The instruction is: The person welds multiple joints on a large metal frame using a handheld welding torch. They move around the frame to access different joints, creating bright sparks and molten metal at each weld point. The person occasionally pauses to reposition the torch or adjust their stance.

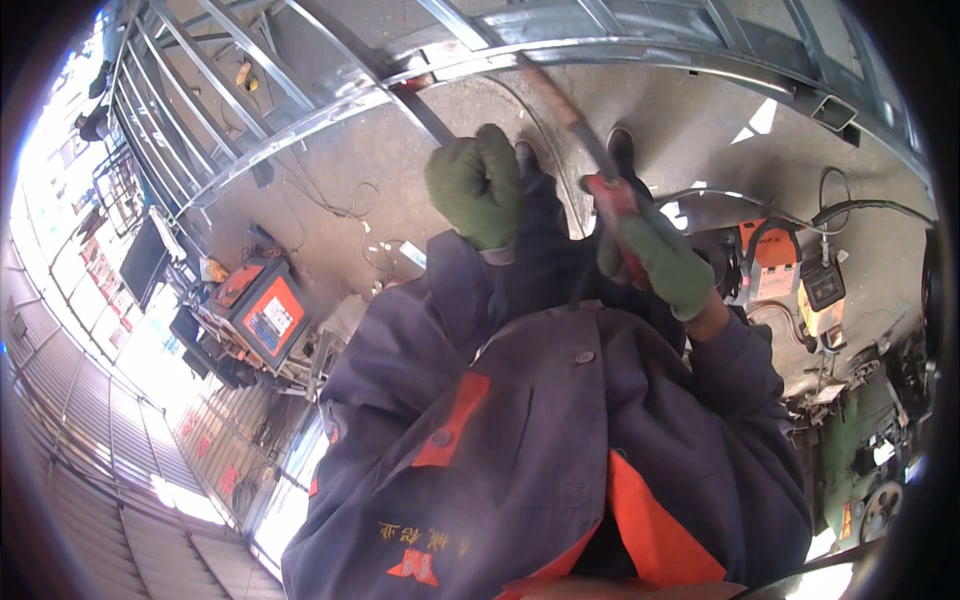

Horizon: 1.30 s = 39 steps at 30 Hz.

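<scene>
My left hand [474,188], in a green knit glove, is closed in a fist at the end of a flat grey metal bar [425,118]. The bar runs up and left to the metal frame [300,118]. My right hand [665,258], gloved in the same green, is wrapped around the red handle of a long tool [597,150]. A grey shaft and a blurred brownish end extend from the handle up to the frame's near rail. The tool's exact kind is unclear.
An orange-and-black machine [265,312] stands at left. On the right are another orange machine [772,262] and a yellow-and-black unit [822,295], with a black cable [870,207] nearby. Thin wires [340,210] and white scraps [760,120] lie on the concrete floor. My shoes [622,145] are below the frame.
</scene>
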Available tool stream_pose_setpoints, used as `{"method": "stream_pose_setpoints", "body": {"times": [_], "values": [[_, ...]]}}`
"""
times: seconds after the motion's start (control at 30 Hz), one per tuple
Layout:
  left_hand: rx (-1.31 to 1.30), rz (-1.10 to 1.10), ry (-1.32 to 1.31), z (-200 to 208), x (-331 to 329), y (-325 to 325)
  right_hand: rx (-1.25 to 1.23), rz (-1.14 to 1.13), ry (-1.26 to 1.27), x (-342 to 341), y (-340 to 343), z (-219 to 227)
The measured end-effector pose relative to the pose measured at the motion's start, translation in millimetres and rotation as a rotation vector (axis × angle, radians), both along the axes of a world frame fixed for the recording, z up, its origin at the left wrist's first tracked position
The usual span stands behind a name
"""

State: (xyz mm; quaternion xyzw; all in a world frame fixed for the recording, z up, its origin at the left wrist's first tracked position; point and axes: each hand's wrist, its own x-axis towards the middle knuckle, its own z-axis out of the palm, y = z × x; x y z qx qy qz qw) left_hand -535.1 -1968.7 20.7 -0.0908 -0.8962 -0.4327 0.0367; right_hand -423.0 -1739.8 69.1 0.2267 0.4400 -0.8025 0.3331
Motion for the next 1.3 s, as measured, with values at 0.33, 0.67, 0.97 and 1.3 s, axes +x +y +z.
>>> {"method": "stream_pose_setpoints", "body": {"times": [0.33, 0.67, 0.97, 1.3], "values": [[0.304, -0.566, -0.345, 49.8, -60.2, -94.2, 0.493, -0.325, 0.099, 2.8, -127.1, 37.7], [-0.083, -1.588, 0.156, 45.5, -260.0, -222.9, 0.751, -0.527, 0.154, -74.5, -369.3, 50.8], [-0.176, -1.716, 0.415, 22.6, -264.6, -243.7, 0.717, -0.641, 0.616, -167.4, -481.8, 86.2], [-0.048, -1.693, 0.67, 11.8, -253.9, -257.7, 0.327, -1.14, 0.746, -169.3, -640.6, 141.3]]}}
